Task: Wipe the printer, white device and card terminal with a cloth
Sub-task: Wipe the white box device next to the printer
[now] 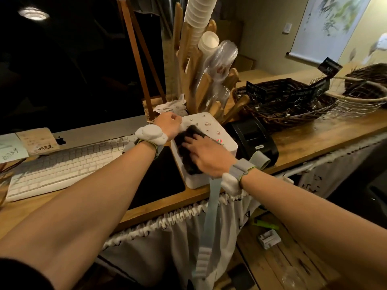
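A white box-shaped device (211, 124) sits on the wooden counter, its top dotted with small stickers. A dark cloth (187, 151) lies across its near half. My right hand (206, 153) presses flat on the cloth, fingers spread. My left hand (168, 124) grips the device's far left corner, fingers curled over the edge. Just right of the device stands a black receipt printer (254, 137). I see no card terminal.
A white keyboard (62, 166) and a black pad (159, 174) lie to the left, under a dark monitor (73, 59). Wooden cup holders with stacked cups (201, 24) rise behind the device. Wicker baskets (289, 105) fill the counter's right side. A gathered white curtain (167, 222) hangs below the counter edge.
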`<state>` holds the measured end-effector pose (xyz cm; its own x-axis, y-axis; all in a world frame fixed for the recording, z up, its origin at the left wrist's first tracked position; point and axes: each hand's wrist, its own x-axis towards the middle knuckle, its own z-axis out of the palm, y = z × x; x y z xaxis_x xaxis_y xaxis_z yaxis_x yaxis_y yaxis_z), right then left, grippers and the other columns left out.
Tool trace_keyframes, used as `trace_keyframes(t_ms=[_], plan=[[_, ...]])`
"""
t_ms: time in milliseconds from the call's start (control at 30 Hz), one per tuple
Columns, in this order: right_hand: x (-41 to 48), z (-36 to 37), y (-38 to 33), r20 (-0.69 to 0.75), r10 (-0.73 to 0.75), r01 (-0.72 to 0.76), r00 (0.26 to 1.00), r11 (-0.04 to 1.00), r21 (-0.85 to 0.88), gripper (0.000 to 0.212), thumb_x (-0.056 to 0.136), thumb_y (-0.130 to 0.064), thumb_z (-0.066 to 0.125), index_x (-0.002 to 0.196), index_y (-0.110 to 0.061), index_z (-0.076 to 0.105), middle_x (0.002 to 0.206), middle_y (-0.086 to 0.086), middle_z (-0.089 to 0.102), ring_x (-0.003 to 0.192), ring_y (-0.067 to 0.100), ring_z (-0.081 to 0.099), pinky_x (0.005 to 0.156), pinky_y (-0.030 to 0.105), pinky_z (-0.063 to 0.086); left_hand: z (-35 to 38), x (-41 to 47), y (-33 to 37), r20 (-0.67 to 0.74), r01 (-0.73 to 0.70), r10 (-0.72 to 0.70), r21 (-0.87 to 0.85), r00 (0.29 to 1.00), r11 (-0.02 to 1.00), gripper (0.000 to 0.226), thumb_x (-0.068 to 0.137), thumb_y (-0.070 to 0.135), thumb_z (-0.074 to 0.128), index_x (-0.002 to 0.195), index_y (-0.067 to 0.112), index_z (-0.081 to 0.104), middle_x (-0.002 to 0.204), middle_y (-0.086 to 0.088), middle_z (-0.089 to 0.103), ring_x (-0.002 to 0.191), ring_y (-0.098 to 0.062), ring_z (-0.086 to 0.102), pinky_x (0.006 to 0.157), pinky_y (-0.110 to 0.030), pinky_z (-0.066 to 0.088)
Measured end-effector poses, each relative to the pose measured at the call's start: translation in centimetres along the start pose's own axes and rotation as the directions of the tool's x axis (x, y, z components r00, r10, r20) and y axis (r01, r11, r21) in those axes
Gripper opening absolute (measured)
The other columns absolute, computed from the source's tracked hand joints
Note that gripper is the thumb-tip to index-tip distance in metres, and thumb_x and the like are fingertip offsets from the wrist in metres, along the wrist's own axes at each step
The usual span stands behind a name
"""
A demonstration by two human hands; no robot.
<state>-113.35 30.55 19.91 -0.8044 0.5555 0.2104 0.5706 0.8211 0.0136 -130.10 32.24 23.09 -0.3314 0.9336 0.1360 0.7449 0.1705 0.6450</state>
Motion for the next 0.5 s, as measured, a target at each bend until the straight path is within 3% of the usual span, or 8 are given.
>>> trace_keyframes(t_ms=[33, 100, 133, 233, 267, 367, 500], plan=[[-0.3, -0.1, 0.9, 0.006, 0.083, -0.083, 0.997, 0.996, 0.012, 0.043, 0.096, -0.021, 0.040, 0.135, -0.007, 0.047, 0.144, 0.017, 0.043, 0.131, 0.031, 0.039, 0.109, 0.038, 0.026, 0.2, -0.1, 0.1, 0.005, 0.004, -0.004, 0.008, 1.000, 1.000, 0.031, 0.097, 0.034, 0.044, 0.110, 0.016, 0.066, 0.113, -0.005, 0.064, 0.101, -0.025, 0.058, 0.078, -0.030, 0.039], [-1.0, -0.4, 2.8, -0.077, 0.302, -0.297, 0.950, 0.953, 0.067, 0.037, 0.096, -0.023, 0.035, 0.127, -0.009, 0.051, 0.135, 0.014, 0.047, 0.124, 0.031, 0.043, 0.104, 0.043, 0.034, 0.5, -0.3, 0.1, 0.016, 0.004, -0.004, 0.037, 1.000, 0.999, 0.037, 0.097, 0.036, 0.044, 0.122, 0.016, 0.062, 0.131, -0.005, 0.060, 0.118, -0.027, 0.055, 0.090, -0.033, 0.042], [-1.5, -0.6, 2.6, -0.088, 0.329, -0.325, 0.940, 0.944, 0.056, 0.035, 0.094, -0.024, 0.036, 0.121, -0.010, 0.052, 0.128, 0.011, 0.050, 0.118, 0.031, 0.046, 0.098, 0.044, 0.039, 0.5, -0.4, 0.2, 0.025, 0.003, -0.004, 0.049, 1.000, 0.999, 0.038, 0.097, 0.036, 0.043, 0.125, 0.016, 0.060, 0.135, -0.005, 0.058, 0.121, -0.027, 0.054, 0.093, -0.034, 0.043], [-2.1, -0.5, 0.4, -0.020, 0.053, -0.052, 0.998, 0.997, 0.057, 0.042, 0.092, -0.026, 0.038, 0.129, -0.010, 0.051, 0.134, 0.010, 0.050, 0.123, 0.030, 0.043, 0.101, 0.042, 0.037, 0.8, -0.2, 0.6, 0.035, 0.005, -0.007, 0.066, 0.999, 0.998, 0.038, 0.097, 0.035, 0.042, 0.126, 0.016, 0.060, 0.137, -0.006, 0.056, 0.124, -0.028, 0.052, 0.097, -0.033, 0.041], [-2.5, -0.3, 0.6, -0.011, 0.049, -0.048, 0.999, 0.997, 0.057, 0.043, 0.094, -0.026, 0.036, 0.133, -0.010, 0.048, 0.139, 0.009, 0.047, 0.127, 0.029, 0.040, 0.106, 0.041, 0.033, 0.9, -0.3, 0.7, 0.034, 0.007, -0.009, 0.069, 0.999, 0.998, 0.038, 0.098, 0.034, 0.041, 0.126, 0.016, 0.060, 0.138, -0.006, 0.056, 0.125, -0.028, 0.051, 0.098, -0.034, 0.040], [-3.1, -0.7, 2.0, -0.082, 0.295, -0.288, 0.952, 0.954, 0.084, 0.042, 0.099, -0.027, 0.032, 0.135, -0.011, 0.045, 0.145, 0.008, 0.040, 0.134, 0.033, 0.036, 0.110, 0.042, 0.028, 1.1, -0.5, 0.8, 0.002, -0.003, 0.003, 0.062, 1.000, 0.998, 0.039, 0.098, 0.033, 0.042, 0.127, 0.014, 0.060, 0.138, -0.007, 0.056, 0.126, -0.028, 0.051, 0.100, -0.035, 0.040], [-3.9, 0.1, 0.7, -0.057, 0.117, -0.109, 0.992, 0.986, 0.129, 0.045, 0.100, -0.032, 0.031, 0.140, -0.015, 0.041, 0.148, 0.003, 0.040, 0.139, 0.026, 0.031, 0.116, 0.040, 0.019, 1.4, -0.2, 0.3, 0.041, -0.024, 0.019, 0.102, 0.999, 0.994, 0.032, 0.098, 0.028, 0.041, 0.115, 0.013, 0.063, 0.123, -0.012, 0.061, 0.114, -0.029, 0.055, 0.091, -0.033, 0.041]])
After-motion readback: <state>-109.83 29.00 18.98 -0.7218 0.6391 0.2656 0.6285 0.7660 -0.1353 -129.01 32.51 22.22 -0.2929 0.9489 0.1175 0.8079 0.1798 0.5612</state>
